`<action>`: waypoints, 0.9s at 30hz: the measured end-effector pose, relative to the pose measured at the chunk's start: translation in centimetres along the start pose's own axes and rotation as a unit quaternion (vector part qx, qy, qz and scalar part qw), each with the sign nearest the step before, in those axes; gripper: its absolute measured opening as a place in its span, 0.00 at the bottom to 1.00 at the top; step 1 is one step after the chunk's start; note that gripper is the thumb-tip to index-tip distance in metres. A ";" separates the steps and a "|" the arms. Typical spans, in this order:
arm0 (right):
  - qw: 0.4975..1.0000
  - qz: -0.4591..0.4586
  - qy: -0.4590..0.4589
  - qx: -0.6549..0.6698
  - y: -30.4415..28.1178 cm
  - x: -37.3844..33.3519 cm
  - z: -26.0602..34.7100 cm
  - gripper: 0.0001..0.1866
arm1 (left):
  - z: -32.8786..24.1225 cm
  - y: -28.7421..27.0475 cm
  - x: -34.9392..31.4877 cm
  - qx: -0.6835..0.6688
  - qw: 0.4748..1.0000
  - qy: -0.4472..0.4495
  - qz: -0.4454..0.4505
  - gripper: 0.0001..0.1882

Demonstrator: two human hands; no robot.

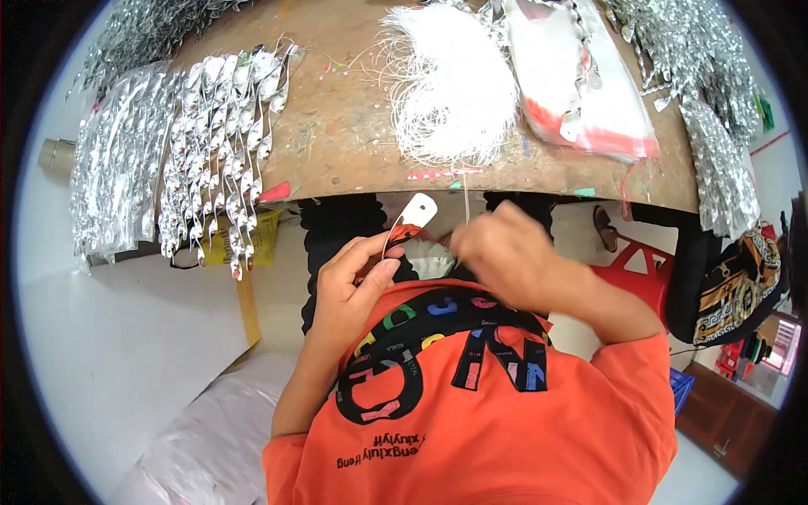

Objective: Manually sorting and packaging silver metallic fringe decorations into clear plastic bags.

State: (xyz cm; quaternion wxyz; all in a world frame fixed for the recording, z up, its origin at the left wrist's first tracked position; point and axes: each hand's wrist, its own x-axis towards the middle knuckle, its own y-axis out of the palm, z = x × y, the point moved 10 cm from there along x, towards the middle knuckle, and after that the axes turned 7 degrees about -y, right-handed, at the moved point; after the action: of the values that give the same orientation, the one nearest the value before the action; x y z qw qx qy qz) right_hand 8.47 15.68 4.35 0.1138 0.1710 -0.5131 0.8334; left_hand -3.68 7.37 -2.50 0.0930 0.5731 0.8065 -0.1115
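Over my lap, just off the table's front edge, my left hand [358,273] is closed in a pinch on a white tag [418,208] with rounded corners and a small hole. A thin cord loops down from the tag beside my fingers, and the tag's lower part looks orange and black. My right hand [505,257] is curled closed to the right of the tag, smeared by motion. A white string [466,200] hangs over the table edge and runs to its fingertips. That string seems to come from the large bundle of white strings [450,84] on the table.
Strips of silvery packets [122,168] and strands of small white pieces [223,135] hang over the brown table's [337,118] left edge. Clear bags with red edges [581,93] lie right of the strings. More silvery strands [715,126] drape at the right, above a red stool [635,273].
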 end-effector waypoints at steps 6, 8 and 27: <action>0.920 -0.088 0.193 0.328 0.9 1.6 -1.2 0.03 | 0.2 0.2 0.0 -0.096 0.994 -0.049 -0.006 0.15; 0.795 -0.188 0.274 0.507 2.1 0.5 -3.1 0.05 | 0.0 0.6 0.0 -0.133 0.990 -0.047 0.005 0.16; 0.728 -0.256 0.288 0.567 2.9 0.6 -4.7 0.09 | -3.8 -1.3 -1.3 0.141 0.970 0.149 -0.130 0.20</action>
State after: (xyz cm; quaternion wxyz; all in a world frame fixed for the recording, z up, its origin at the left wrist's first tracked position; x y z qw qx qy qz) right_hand 6.08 18.61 0.31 0.3470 0.0809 0.1751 0.9178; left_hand -4.58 6.87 1.56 -0.1254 0.4812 0.8548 -0.1484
